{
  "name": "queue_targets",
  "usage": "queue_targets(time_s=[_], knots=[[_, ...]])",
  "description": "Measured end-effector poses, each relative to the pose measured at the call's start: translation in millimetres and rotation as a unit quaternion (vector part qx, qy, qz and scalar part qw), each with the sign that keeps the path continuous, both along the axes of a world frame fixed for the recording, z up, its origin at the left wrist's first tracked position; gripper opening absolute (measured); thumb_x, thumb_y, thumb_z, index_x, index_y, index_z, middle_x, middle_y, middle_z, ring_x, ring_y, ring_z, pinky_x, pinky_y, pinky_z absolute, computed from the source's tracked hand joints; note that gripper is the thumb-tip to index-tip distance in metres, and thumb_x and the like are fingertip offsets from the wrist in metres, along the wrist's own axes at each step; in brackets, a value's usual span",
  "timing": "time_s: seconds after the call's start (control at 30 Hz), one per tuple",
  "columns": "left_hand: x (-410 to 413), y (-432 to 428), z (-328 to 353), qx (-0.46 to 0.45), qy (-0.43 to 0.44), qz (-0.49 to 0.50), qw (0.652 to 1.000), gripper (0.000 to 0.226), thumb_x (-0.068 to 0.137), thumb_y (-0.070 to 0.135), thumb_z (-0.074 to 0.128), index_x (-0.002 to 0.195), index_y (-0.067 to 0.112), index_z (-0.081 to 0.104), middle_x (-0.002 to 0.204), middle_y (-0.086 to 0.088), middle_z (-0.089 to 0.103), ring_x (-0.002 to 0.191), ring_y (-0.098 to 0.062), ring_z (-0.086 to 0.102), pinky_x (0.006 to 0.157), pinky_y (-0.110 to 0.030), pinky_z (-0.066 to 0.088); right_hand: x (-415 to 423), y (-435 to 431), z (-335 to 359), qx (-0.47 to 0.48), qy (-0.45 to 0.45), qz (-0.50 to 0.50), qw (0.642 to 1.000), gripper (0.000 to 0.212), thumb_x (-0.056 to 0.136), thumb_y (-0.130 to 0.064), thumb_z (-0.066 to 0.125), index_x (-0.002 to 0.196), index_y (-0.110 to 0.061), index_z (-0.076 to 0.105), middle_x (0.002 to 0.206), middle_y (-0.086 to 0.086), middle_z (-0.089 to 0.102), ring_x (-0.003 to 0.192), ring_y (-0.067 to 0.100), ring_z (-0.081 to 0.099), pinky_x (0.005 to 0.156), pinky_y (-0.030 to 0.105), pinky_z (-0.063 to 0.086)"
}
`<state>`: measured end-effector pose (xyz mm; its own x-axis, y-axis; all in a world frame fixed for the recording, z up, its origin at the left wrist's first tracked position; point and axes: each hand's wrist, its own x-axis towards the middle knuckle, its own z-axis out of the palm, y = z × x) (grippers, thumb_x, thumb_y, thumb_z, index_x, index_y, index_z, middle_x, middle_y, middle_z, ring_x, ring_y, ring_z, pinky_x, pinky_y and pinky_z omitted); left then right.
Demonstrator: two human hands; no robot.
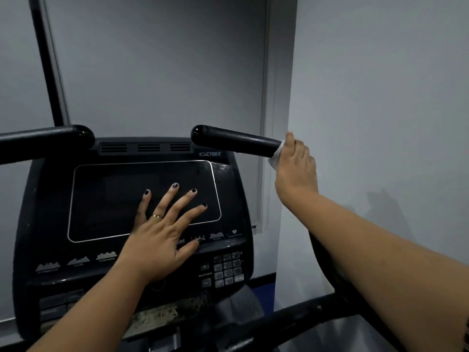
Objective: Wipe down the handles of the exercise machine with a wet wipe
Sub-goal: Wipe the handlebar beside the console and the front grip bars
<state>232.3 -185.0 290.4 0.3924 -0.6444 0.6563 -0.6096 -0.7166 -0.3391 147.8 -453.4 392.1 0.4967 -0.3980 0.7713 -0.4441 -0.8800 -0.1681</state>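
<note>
The black right handle of the exercise machine points left above the console. My right hand is wrapped around that handle at its right part, with a white wet wipe pressed between palm and bar. The black left handle juts in from the left edge, untouched. My left hand lies flat with fingers spread on the console's dark screen and holds nothing.
The black console has a keypad at its lower right. A dark upright bar rises at the upper left. A black frame rail crosses below my right forearm. Grey walls stand close behind and to the right.
</note>
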Motion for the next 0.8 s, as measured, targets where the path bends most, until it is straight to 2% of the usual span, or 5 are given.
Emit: queue_targets(time_s=[0.2,0.43,0.53,0.67,0.8], knots=[[0,-1,1,-0.003,0.007,-0.001,1.0,0.066,0.087,0.064,0.038,0.149,0.043,0.029,0.163,0.009,0.016,0.152,-0.02,0.003,0.116,-0.062,0.008,13,10,19,-0.117,-0.003,0.05,0.992,0.068,0.079,0.004,0.054,0.142,-0.007,0.033,0.131,0.013,0.046,0.118,0.029,0.045,0.102,0.037,0.033],[-2,0,3,-0.008,0.012,-0.003,1.0,0.066,0.086,0.064,0.042,0.148,0.042,0.033,0.162,0.009,0.019,0.152,-0.021,0.006,0.116,-0.061,0.008,35,71,58,-0.211,0.041,0.146,0.966,0.044,0.088,-0.01,0.06,0.128,-0.01,0.043,0.114,0.008,0.06,0.098,0.029,0.06,0.068,0.033,0.032],[-3,-1,3,-0.001,0.016,-0.002,1.0,0.066,0.086,0.065,0.041,0.148,0.042,0.033,0.162,0.009,0.02,0.152,-0.022,0.007,0.115,-0.062,0.008,46,97,66,-0.223,0.051,0.155,0.961,0.034,0.092,-0.024,0.06,0.118,-0.007,0.046,0.108,0.008,0.059,0.092,0.03,0.062,0.063,0.035,0.032],[-3,0,3,-0.005,0.016,-0.009,1.0,0.064,0.088,0.064,0.04,0.148,0.042,0.032,0.163,0.009,0.018,0.152,-0.023,0.006,0.115,-0.062,0.007,56,113,73,-0.216,0.028,0.155,0.964,0.013,0.085,-0.012,0.058,0.09,-0.015,0.046,0.089,0.005,0.061,0.075,0.028,0.057,0.054,0.029,0.027],[-3,2,3,-0.001,0.01,-0.002,1.0,0.065,0.087,0.063,0.041,0.148,0.041,0.034,0.162,0.008,0.019,0.151,-0.024,0.01,0.114,-0.062,0.011,51,119,89,-0.126,0.096,0.183,0.97,0.008,0.082,-0.022,0.053,0.076,-0.018,0.05,0.07,-0.002,0.048,0.074,0.027,0.051,0.063,0.03,0.034]])
